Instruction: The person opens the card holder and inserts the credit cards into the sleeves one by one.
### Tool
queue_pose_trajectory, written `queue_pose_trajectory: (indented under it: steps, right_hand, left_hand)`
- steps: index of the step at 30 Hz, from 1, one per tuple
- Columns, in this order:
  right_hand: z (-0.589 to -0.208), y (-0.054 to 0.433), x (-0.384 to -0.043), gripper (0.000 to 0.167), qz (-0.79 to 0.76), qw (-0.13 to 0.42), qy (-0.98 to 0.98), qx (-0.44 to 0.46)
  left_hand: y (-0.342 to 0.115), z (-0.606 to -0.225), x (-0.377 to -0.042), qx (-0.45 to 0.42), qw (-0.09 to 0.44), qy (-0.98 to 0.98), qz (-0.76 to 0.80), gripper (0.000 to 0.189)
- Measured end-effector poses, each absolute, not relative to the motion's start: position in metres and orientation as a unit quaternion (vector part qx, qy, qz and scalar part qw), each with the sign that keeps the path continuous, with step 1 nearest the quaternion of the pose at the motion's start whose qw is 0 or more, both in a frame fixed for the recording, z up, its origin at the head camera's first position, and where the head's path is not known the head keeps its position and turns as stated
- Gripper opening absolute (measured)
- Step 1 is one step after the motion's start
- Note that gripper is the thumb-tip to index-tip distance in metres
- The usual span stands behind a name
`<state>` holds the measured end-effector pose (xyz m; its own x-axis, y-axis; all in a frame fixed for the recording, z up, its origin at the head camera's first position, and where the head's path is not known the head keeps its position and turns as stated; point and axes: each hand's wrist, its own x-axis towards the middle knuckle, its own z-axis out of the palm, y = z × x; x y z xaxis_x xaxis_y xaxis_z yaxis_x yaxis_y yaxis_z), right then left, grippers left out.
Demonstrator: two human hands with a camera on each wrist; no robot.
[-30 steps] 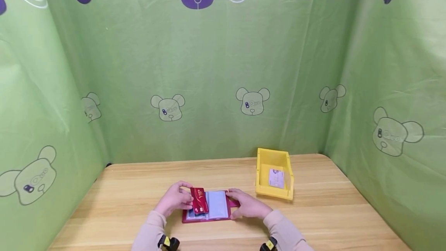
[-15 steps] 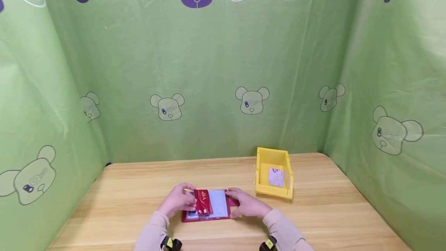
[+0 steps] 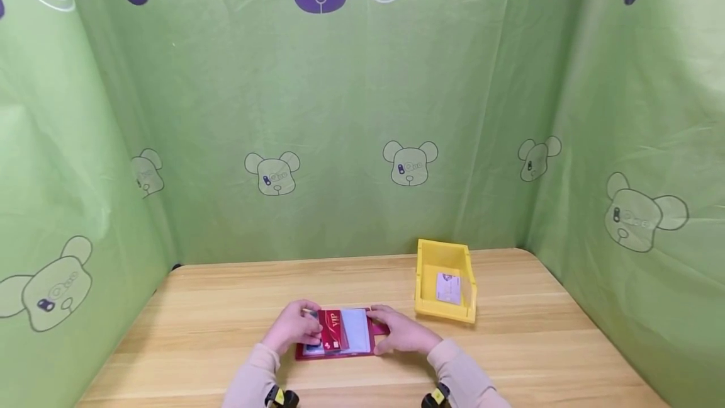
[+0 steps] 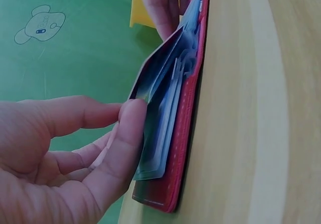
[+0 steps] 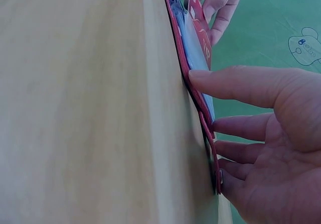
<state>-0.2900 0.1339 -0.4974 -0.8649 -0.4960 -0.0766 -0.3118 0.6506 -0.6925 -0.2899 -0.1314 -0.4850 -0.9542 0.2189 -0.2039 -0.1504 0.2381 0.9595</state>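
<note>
An open dark-red card holder [image 3: 370, 332] with clear plastic sleeves [image 3: 355, 326] lies on the table. My left hand [image 3: 291, 329] pinches a red VIP card [image 3: 331, 329] between thumb and index finger, over the holder's middle. The left wrist view shows the card tilted up beside the sleeves [image 4: 173, 118]; whether part of it lies inside a sleeve I cannot tell. My right hand [image 3: 402, 331] holds the holder's right side, thumb on the near edge and fingers by the far edge and the strap [image 3: 381, 328]. The right wrist view shows this thumb [image 5: 215, 81] against the red cover.
A yellow bin [image 3: 444, 317] stands to the right, behind my right hand, with a pale purple card [image 3: 449, 288] inside. Green printed curtain [image 3: 340, 225] encloses the wooden table [image 3: 238, 288] at the back and sides.
My left hand has moved a little right with the VIP card, from over the left sleeves toward the holder's middle. The right hand and the holder have stayed in place.
</note>
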Motion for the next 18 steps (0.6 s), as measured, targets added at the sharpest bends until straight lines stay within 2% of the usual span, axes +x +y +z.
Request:
queue_pose_trajectory:
  steps: [18]
  right_hand:
    - [-0.5,0.1344,-0.291,0.085,-0.349,0.127,0.9,-0.229]
  left_hand:
    - [-0.1344,-0.4814,-0.2887,0.007,0.163,0.773,0.612,0.044]
